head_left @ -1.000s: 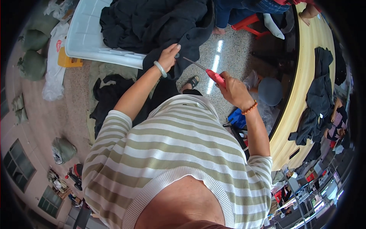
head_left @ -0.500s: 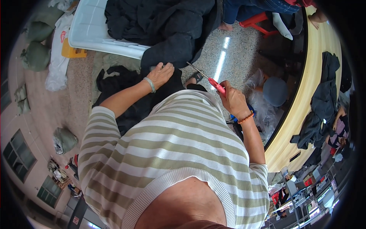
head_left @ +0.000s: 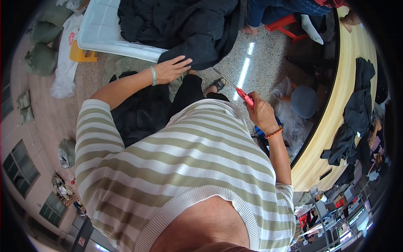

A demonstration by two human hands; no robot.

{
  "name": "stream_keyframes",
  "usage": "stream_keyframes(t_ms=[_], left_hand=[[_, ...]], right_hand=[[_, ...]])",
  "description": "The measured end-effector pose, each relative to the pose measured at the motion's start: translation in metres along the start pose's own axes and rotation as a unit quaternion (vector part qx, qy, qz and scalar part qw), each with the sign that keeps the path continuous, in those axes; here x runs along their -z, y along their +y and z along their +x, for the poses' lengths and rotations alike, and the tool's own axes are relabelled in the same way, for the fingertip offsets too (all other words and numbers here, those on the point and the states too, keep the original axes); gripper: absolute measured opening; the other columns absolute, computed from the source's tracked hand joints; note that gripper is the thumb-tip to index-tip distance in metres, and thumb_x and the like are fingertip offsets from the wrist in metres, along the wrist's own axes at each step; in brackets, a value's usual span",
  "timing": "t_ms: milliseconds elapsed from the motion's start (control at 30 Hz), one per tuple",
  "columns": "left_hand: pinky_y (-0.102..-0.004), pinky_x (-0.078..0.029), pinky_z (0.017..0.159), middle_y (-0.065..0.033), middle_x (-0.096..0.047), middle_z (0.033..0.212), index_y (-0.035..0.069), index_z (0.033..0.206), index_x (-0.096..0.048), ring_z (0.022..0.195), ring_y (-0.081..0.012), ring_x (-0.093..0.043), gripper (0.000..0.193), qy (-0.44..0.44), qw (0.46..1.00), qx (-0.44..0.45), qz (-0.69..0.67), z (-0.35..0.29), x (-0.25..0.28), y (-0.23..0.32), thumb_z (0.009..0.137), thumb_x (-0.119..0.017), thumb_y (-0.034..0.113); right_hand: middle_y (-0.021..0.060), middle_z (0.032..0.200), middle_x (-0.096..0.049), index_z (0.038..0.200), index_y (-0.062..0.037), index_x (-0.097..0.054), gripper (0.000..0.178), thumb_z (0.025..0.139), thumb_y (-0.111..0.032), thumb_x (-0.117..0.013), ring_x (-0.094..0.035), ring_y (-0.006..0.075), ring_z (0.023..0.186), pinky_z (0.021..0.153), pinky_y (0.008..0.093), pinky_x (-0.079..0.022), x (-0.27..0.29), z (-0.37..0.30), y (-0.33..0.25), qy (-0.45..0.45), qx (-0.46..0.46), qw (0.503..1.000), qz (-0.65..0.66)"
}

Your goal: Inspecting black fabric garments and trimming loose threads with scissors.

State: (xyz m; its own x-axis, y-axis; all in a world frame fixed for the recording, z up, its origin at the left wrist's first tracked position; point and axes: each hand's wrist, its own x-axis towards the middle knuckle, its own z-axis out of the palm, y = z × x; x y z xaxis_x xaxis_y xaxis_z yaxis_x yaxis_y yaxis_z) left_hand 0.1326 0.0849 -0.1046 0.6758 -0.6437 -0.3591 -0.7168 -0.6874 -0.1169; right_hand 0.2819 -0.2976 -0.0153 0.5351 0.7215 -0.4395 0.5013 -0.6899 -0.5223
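Note:
My left hand [head_left: 171,70], a pale bangle at its wrist, lies with fingers stretched over the near edge of black cloth [head_left: 191,46]. This cloth is heaped in a white plastic bin [head_left: 121,47] and hangs over its near right corner. My right hand [head_left: 261,111] is closed round the red handle of a tool with a long thin metal shaft [head_left: 224,77]; the shaft points up and left toward the hanging cloth, its tip apart from my left fingers. More black cloth [head_left: 140,109] lies low at my left, partly hidden by my left arm.
A wooden-topped table [head_left: 310,170] curves along the right, with dark garments [head_left: 357,101] on it. A round grey stool seat [head_left: 303,101] and clear plastic bags [head_left: 294,128] stand beside it. Another person's jeans-clad leg [head_left: 273,10] and a red stool [head_left: 282,25] are ahead. A yellow stool [head_left: 79,53] sits left.
My left hand has moved forward and slightly left, up to the cloth at the bin. Black cloth that lay near my lap now rests lower at my left. My right hand has shifted slightly right.

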Motion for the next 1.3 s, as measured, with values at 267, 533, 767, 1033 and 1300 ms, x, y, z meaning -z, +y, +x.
stream_keyframes(t_ms=[267,533,767,1033,1300], left_hand=[[-0.0544,-0.004,0.12,-0.0021,-0.023,0.161,0.013,0.142,-0.049,0.15,-0.025,-0.012,0.053,0.024,0.983,0.053,0.177,0.001,-0.008,0.018,0.091,-0.048,0.029],[-0.0538,-0.003,0.12,-0.0009,-0.016,0.163,0.014,0.145,-0.045,0.151,-0.0218,-0.01,0.057,0.038,0.983,0.059,0.168,0.007,-0.019,0.013,0.089,-0.05,0.026],[-0.0536,-0.022,0.116,-0.0061,-0.035,0.154,0.006,0.143,-0.045,0.143,-0.0243,-0.03,0.057,0.134,0.985,0.07,0.079,0.02,-0.012,0.005,0.088,-0.051,0.019],[-0.0504,-0.03,0.11,-0.0127,-0.052,0.136,0.001,0.124,-0.061,0.135,-0.0308,-0.037,0.045,0.088,0.991,0.069,0.08,0.056,0.007,0.001,0.087,-0.051,0.025],[-0.0342,-0.05,0.086,-0.012,-0.069,0.104,0.001,0.105,-0.065,0.097,-0.0259,-0.065,0.022,0.173,0.645,0.339,-0.663,0.102,0.026,-0.015,0.087,-0.065,0.013]], right_hand=[[0.0215,0.083,-0.068,0.11,-0.0076,-0.055,0.022,0.092,-0.019,-0.058,-0.067,0.0418,0.078,0.07,0.0502,-0.053,-0.002,-0.002,0.002,0.007,-0.011,1.0,0.006],[0.0219,0.083,-0.068,0.11,-0.0068,-0.055,0.023,0.091,-0.019,-0.058,-0.067,0.041,0.078,0.071,0.0494,-0.053,-0.001,-0.004,0.001,-0.011,-0.027,1.0,-0.003],[0.0219,0.078,-0.067,0.108,-0.007,-0.056,0.023,0.09,-0.02,-0.06,-0.067,0.0406,0.075,0.067,0.0486,-0.053,-0.012,0.001,0.004,0.017,-0.002,1.0,-0.008],[0.0219,0.079,-0.068,0.105,-0.0083,-0.057,0.02,0.088,-0.02,-0.059,-0.067,0.0419,0.074,0.064,0.052,-0.052,-0.013,0.008,0.004,0.015,-0.019,1.0,-0.015],[0.0221,0.076,-0.066,0.103,-0.0053,-0.06,0.025,0.091,-0.027,-0.062,-0.066,0.0422,0.073,0.065,0.0505,-0.051,-0.004,0.008,0.002,0.094,0.004,0.995,-0.018]])
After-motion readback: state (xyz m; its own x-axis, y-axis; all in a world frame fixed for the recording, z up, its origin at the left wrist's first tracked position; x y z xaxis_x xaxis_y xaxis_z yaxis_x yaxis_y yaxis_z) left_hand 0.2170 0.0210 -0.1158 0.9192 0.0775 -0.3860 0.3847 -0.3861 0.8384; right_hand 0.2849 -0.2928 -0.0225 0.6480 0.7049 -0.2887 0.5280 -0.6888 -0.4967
